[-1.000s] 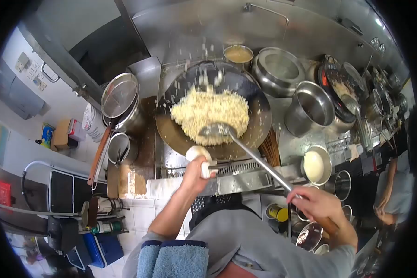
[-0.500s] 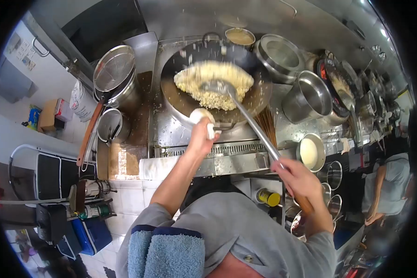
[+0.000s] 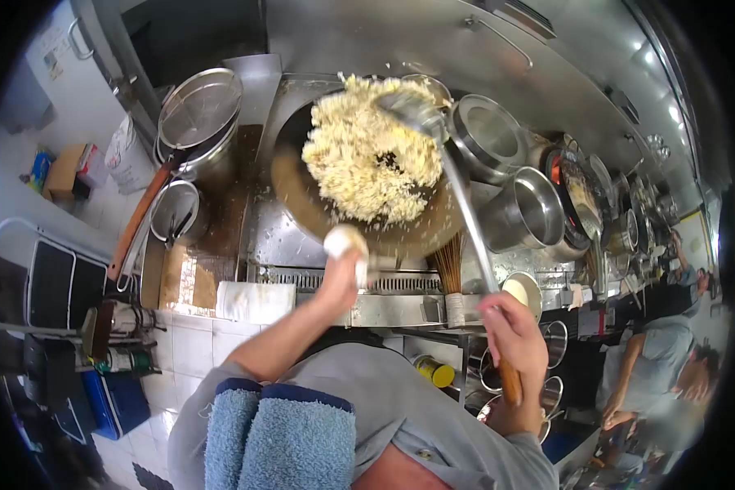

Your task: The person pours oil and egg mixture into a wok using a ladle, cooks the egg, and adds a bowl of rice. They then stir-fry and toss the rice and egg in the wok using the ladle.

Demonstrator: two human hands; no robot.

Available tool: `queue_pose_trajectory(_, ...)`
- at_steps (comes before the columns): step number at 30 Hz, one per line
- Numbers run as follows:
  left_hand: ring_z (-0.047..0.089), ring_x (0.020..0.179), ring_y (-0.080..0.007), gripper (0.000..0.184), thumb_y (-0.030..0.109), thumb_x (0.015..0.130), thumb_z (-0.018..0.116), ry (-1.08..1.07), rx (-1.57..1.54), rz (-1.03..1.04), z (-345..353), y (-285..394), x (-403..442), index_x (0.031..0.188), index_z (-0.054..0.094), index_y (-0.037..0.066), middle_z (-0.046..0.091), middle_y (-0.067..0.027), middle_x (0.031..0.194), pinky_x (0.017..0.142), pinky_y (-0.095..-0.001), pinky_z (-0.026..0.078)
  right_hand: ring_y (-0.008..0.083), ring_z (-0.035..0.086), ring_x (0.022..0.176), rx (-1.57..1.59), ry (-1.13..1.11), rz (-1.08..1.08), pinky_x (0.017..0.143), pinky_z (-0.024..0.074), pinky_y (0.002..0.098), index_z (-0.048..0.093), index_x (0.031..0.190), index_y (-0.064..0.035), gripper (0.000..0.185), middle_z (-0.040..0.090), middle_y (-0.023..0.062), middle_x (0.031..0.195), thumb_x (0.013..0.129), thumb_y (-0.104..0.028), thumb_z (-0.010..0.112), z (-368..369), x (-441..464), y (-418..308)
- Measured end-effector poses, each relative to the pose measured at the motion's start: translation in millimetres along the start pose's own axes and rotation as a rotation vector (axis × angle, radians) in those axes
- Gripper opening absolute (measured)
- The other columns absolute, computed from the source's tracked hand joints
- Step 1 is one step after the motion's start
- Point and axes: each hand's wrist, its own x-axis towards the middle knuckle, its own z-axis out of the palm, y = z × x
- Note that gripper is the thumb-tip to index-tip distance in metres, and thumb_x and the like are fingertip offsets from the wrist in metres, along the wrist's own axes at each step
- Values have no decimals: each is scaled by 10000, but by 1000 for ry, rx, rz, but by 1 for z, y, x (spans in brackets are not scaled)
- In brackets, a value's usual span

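Fried rice (image 3: pixel 367 159) flies up in a spread-out mass over the large dark wok (image 3: pixel 302 180). My left hand (image 3: pixel 341 273) is closed around a white cloth (image 3: pixel 345 242) at the wok's near rim; the wok handle is hidden there. My right hand (image 3: pixel 514 331) grips the wooden handle of a long metal ladle (image 3: pixel 469 216). The ladle's bowl is blurred and raised over the far right part of the wok, among the rice.
A wire strainer (image 3: pixel 200 108) rests on a pot at the left. Metal pots (image 3: pixel 521 211) and a bamboo brush (image 3: pixel 449 265) are right of the wok. A folded cloth (image 3: pixel 256 301) lies on the front ledge. Another person (image 3: pixel 649 363) is at the far right.
The rice has risen and spread out. The ladle's bowl has moved up and right, away from the middle of the wok. The view has shifted, and more of the other person shows.
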Motion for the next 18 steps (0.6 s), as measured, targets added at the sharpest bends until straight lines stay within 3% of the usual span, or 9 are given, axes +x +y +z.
queue_pose_trajectory(3,545,601,-196,78,126,807,517,-12,24,73,9,28,54,870,514,81,547,-70,731,436,-313,415,86,340,309,530,7,-93,252,291,215,507,1024,-120,118,417,43,610,963,-171,420,9,7,3)
queue_pose_trajectory(5,539,599,-194,69,120,796,521,-10,52,38,15,40,64,855,513,85,538,-59,719,435,-319,412,75,289,309,927,-63,-93,225,232,195,452,1003,-160,65,391,45,615,971,-205,419,17,40,29)
queue_pose_trajectory(6,540,602,-192,68,126,796,523,-27,53,50,13,43,76,851,515,88,539,-57,716,443,-321,418,64,270,311,1235,-96,86,237,209,188,471,1018,-194,65,388,36,611,967,-217,438,17,70,66)
queue_pose_trajectory(7,541,606,-191,66,132,796,525,-42,58,53,5,38,90,847,518,90,541,-56,713,452,-324,423,47,260,330,1167,-70,184,254,188,187,490,1036,-212,83,381,12,611,959,-234,467,27,108,89)
queue_pose_trajectory(8,543,609,-190,65,137,796,527,-55,70,47,-2,33,94,843,520,93,542,-54,710,460,-326,429,36,262,349,1113,-200,141,269,184,188,505,1050,-197,107,384,-10,608,949,-231,494,28,148,123)
queue_pose_trajectory(10,546,610,-190,82,148,796,530,-47,86,24,0,38,98,859,523,97,545,-51,706,483,-329,440,33,279,362,664,-87,211,272,195,190,504,1053,-168,115,387,-20,606,948,-215,491,28,176,52)
queue_pose_trajectory(13,544,674,-186,119,178,791,545,-29,95,-105,-6,38,93,897,523,127,543,-38,763,537,-341,470,32,299,349,346,-26,22,276,204,191,498,1024,-193,83,388,0,571,946,-223,497,15,154,23)
queue_pose_trajectory(16,557,746,-205,165,215,789,558,-35,128,-209,-2,47,87,937,519,154,547,-35,839,600,-351,512,45,295,345,933,-222,30,281,204,204,519,1029,-162,114,359,-9,534,950,-230,475,-8,95,46)
queue_pose_trajectory(18,568,765,-206,167,226,793,556,-45,141,-244,-8,47,98,938,518,151,550,-33,844,598,-352,517,45,302,344,853,-71,123,279,233,205,521,1024,-157,116,359,-16,533,949,-232,475,7,138,73)
